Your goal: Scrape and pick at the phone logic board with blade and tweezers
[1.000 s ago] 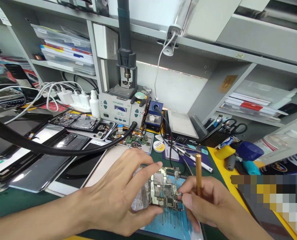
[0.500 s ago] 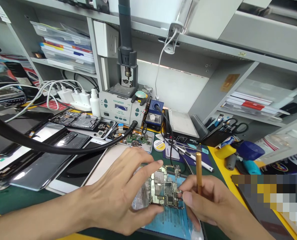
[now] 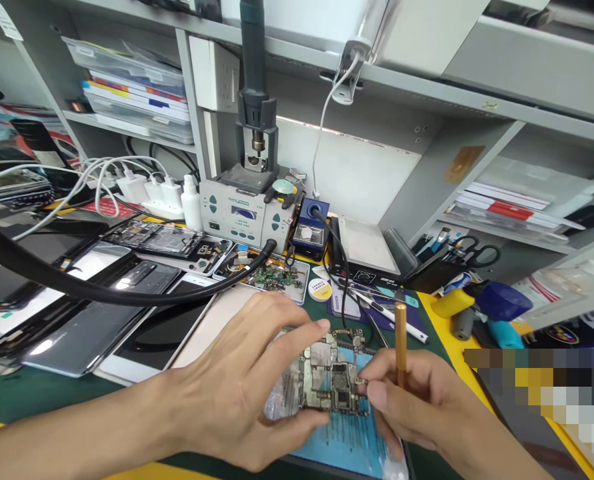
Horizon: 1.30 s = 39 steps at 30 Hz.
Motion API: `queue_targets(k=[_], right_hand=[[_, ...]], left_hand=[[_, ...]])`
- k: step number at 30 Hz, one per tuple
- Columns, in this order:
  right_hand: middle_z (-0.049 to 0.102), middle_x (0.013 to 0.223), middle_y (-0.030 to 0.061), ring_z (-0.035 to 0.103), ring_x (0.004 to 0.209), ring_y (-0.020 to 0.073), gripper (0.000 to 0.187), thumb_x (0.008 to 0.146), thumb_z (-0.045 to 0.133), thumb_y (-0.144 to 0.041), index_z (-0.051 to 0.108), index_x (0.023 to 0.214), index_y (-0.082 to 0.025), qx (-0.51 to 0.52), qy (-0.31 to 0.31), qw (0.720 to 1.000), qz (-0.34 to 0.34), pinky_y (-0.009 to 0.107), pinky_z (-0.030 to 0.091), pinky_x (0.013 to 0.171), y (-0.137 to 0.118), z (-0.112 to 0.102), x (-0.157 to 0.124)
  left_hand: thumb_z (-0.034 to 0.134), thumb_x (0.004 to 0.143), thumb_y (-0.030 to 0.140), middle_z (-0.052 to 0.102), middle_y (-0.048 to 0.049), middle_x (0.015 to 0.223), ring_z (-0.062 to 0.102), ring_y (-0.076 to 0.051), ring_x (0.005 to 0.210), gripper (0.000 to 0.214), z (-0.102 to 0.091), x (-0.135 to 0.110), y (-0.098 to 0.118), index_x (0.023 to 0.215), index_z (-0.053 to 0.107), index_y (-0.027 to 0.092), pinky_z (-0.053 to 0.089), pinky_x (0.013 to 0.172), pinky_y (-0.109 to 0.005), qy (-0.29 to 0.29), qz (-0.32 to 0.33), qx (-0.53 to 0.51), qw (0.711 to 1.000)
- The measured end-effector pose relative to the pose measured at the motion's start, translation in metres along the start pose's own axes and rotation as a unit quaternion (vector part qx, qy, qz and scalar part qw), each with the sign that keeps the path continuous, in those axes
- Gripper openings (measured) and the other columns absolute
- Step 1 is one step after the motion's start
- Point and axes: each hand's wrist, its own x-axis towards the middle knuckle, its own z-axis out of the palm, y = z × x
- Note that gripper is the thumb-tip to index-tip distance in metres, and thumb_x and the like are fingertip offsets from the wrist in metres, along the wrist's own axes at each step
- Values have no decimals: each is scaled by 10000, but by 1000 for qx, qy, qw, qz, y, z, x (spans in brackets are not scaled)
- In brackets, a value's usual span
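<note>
The bench (image 3: 37,393) bears a blue pad (image 3: 337,447) at its near edge; over it the left hand (image 3: 247,373) grips a phone logic board (image 3: 319,383) by opposite edges; the right hand (image 3: 421,393), closed on a gold-coloured handle (image 3: 401,340), meets the board's right edge; a slip or hard squeeze could scrape tiny chips (image 3: 343,393) (whether the board lies flat is unclear); a hot-air station (image 3: 244,217) stands along the bench's far edge, its black hose (image 3: 127,295) obstructing the phones (image 3: 101,323) at left; a parts tray (image 3: 297,283) and round tin (image 3: 319,290) sit beyond the hands.
</note>
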Motion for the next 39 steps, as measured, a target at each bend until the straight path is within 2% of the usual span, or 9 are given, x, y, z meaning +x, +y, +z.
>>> queue_targets(k=[4, 11, 17, 23, 29, 34, 39], right_hand=[[508, 567, -89, 498, 470, 42, 430, 912, 831, -567, 684, 916, -163, -1, -1, 1000, 0, 170, 333, 460, -1, 0, -1], [510, 578, -90, 498, 480, 38, 418, 918, 832, -551, 676, 914, -163, 0, -2, 1000, -8, 160, 360, 469, 0, 0, -1], [513, 577, -86, 491, 475, 26, 390, 937, 823, -527, 686, 943, -162, 4, -5, 1000, -15, 146, 212, 406, 1, 1, 1], [452, 569, -104, 509, 486, 38, 385, 938, 821, -527, 694, 936, -164, -3, -2, 1000, -8, 146, 309, 443, 0, 1, -1], [553, 588, -70, 504, 474, 23, 395, 940, 816, -536, 694, 943, -161, -2, -3, 1000, -16, 144, 201, 406, 3, -1, -2], [516, 576, -82, 553, 491, 37, 401, 925, 831, -541, 696, 946, -164, -2, 0, 1000, -15, 142, 215, 417, 3, 0, -1], [523, 565, -85, 530, 479, 31, 401, 917, 839, -540, 683, 950, -173, 1, 5, 1000, -16, 144, 192, 411, 5, 1, -1]], left_hand=[[788, 861, 344, 605, -175, 1250, 577, -290, 1209, 656, -1, 0, 0, 1377, 537, 25, 483, 1123, -507, -7, 0, -7, 1000], [794, 864, 350, 587, -183, 1276, 556, -300, 1234, 669, 2, -2, -1, 1383, 530, 20, 455, 1139, -522, -10, -5, -8, 1000], [792, 857, 334, 586, -186, 1280, 562, -302, 1220, 667, 2, -1, -1, 1381, 527, 16, 459, 1127, -524, -10, -5, -11, 1000], [787, 864, 322, 577, -176, 1283, 555, -296, 1221, 649, 0, -1, -1, 1374, 528, 13, 453, 1127, -513, -9, -4, -11, 1000], [776, 882, 332, 564, -173, 1297, 538, -293, 1239, 645, 1, -1, -1, 1380, 520, 12, 439, 1141, -501, -11, -9, -6, 1000], [771, 883, 313, 553, -174, 1310, 528, -290, 1258, 653, 2, -1, -1, 1396, 505, 7, 435, 1152, -490, -13, -11, -5, 1000], [774, 880, 311, 558, -176, 1310, 529, -290, 1261, 655, 2, -2, 0, 1392, 510, 1, 431, 1161, -485, -16, -13, -3, 1000]])
